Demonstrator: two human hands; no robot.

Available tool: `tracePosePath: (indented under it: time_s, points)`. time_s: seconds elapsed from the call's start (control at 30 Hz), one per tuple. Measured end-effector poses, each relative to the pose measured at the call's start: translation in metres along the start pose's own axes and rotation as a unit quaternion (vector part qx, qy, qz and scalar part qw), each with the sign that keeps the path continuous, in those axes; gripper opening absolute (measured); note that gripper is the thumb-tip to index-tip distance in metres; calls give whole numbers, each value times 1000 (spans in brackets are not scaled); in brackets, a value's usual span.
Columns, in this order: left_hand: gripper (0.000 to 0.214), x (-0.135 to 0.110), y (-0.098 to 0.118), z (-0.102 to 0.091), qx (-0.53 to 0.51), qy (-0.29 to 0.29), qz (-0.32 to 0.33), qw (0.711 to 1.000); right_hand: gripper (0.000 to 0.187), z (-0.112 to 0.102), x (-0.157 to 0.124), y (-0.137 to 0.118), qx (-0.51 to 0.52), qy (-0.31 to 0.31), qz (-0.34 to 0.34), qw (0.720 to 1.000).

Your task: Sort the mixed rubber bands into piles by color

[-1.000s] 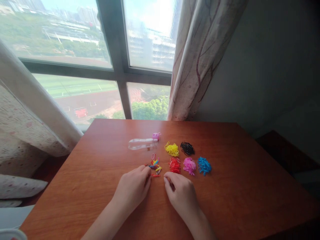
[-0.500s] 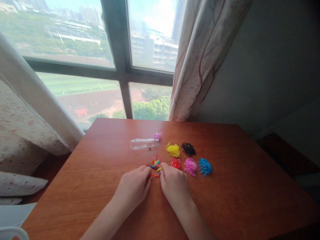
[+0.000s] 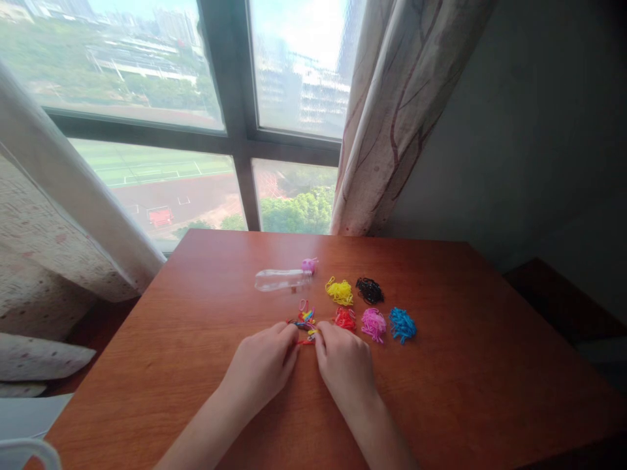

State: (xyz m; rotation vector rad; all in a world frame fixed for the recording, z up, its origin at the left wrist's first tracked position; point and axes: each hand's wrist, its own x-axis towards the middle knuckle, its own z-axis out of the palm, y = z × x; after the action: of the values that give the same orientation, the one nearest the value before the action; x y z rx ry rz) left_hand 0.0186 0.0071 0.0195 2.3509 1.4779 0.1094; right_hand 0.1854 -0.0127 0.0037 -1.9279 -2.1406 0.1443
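A mixed heap of small coloured rubber bands [image 3: 306, 317] lies on the wooden table, with red, yellow, blue and dark loops in it. My left hand [image 3: 267, 356] is closed at the heap's left side, its fingertips pinching bands at the edge. From the right, my right hand [image 3: 343, 356] is closed too, with thumb and forefinger pressed together by a yellow band. Both hands partly cover the heap. Just past my right hand sits a pile of red rubber bands [image 3: 345, 318], its near edge hidden by the knuckles.
Separate piles of yellow bands [image 3: 339, 291], black bands [image 3: 369, 290], pink bands [image 3: 373, 324] and blue bands [image 3: 402, 325] lie to the right. Behind the heap rests a clear plastic bottle [image 3: 279, 280] on its side, beside a pink cap [image 3: 309, 266]. A window and curtains border the table [image 3: 196, 261].
My right hand has shifted very slightly to the right, widening the gap between the hands a little. The sorted piles and the bottle have stayed put.
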Motion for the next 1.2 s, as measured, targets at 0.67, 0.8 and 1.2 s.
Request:
tracePosePath:
  time_s: [0.67, 0.8, 1.2]
  points:
    - [20, 0, -2, 3, -80, 59, 29, 995, 11, 2, -8, 6, 151, 52, -42, 986]
    - [21, 2, -2, 6, -93, 75, 41, 992, 13, 1, -8, 5, 152, 56, -59, 985]
    - [15, 3, -5, 6, -156, 113, 37, 981, 15, -2, -9, 5, 168, 68, -53, 982]
